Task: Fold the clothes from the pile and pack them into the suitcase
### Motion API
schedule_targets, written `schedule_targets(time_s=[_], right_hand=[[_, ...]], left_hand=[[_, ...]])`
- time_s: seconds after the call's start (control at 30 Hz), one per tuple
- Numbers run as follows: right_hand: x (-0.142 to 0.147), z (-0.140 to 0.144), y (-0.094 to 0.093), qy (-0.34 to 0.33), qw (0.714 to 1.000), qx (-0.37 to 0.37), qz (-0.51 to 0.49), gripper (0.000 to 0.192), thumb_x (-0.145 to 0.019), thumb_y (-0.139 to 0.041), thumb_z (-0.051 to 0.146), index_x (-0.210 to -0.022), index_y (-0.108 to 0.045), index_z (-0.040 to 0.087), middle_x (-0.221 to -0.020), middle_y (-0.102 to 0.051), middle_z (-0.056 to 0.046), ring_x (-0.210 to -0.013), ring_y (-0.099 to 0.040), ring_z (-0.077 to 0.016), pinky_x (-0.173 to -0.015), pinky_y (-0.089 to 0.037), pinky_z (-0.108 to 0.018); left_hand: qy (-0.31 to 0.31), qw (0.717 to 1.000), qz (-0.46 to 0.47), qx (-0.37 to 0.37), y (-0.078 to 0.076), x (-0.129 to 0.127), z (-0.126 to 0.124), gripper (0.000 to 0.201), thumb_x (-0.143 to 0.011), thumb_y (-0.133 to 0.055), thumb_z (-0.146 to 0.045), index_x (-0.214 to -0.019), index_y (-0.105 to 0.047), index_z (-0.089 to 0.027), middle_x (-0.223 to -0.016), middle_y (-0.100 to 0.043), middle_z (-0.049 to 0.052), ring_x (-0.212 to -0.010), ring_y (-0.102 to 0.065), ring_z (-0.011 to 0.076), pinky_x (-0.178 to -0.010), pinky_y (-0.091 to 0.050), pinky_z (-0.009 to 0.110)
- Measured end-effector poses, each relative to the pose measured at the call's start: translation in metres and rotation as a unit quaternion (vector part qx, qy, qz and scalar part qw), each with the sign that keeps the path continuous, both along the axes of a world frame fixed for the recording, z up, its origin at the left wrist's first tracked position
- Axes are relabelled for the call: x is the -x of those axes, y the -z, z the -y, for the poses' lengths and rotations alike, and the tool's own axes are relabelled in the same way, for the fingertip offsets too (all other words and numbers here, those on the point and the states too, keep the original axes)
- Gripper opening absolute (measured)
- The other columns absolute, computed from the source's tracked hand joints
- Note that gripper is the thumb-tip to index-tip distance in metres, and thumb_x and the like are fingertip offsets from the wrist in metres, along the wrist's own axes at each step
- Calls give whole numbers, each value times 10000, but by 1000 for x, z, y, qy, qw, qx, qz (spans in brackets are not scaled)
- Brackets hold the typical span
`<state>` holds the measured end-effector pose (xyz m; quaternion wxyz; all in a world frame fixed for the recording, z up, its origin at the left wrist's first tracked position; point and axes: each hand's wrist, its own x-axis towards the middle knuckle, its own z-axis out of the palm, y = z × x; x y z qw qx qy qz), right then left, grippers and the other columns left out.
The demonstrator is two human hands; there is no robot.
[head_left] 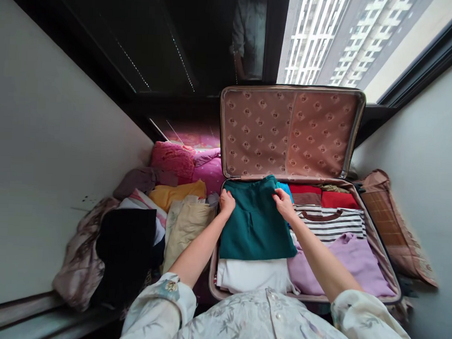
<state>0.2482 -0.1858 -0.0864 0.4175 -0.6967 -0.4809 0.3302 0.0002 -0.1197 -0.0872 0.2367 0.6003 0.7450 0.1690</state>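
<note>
A folded dark green garment (pixel 255 226), perhaps trousers or a skirt, lies over the left part of an open suitcase (pixel 385 256). My left hand (pixel 227 201) is closed on its upper left edge, and my right hand (pixel 283 201) pinches its upper right side. Under its lower edge shows a white folded cloth (pixel 253 275). To the right lie a black-and-white striped top (pixel 330 225) with a brown neckline and a lilac garment (pixel 345 259). Behind them are red folded clothes (pixel 339 199), with a bit of bright blue cloth (pixel 286 190) beside my right hand.
The suitcase lid (pixel 293 132), lined in patterned pink, stands upright against the window. Left of the case are piled clothes: a black one (pixel 125 255), a beige one (pixel 188 225), a yellow one (pixel 178 193) and pink bedding (pixel 174 159). A brown quilted piece (pixel 396 227) leans by the right wall.
</note>
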Motion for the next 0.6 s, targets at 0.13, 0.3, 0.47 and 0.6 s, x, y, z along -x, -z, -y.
schedule_targets(time_s=[0.13,0.3,0.47,0.6], right_hand=[[-9,1,7,43,997,56,34,223,-767,-525,351,-844,-660,191,-825,-686,-56,-800,-608,-217,-806,-498,-342],[-12,10,13,81,990,96,60,387,-737,-667,409,-1046,-683,177,-991,-715,-109,-943,-662,-266,-882,-504,-383],[-6,22,15,13,989,130,74,487,-701,-761,452,-1097,-691,177,-1014,-723,-108,-1011,-671,-292,-889,-510,-374],[1,31,17,53,977,159,130,573,-725,-732,486,-1170,-657,132,-1115,-683,-167,-1116,-637,-335,-949,-498,-413]], left_hand=[[40,999,-16,11,-4,-3,5,163,-925,-577,-244,-918,-720,-163,-1138,-672,180,-1161,-636,310,-1040,-477,386],[64,997,-30,19,-7,-6,5,171,-904,-621,-273,-935,-742,-156,-1207,-648,202,-1248,-576,340,-1102,-439,443],[103,994,-23,33,-10,0,1,188,-910,-627,-305,-883,-732,-152,-1212,-657,192,-1249,-589,317,-1098,-436,397],[132,989,4,63,-11,9,3,250,-928,-617,-357,-866,-728,-142,-1182,-679,187,-1164,-644,311,-1024,-477,370]])
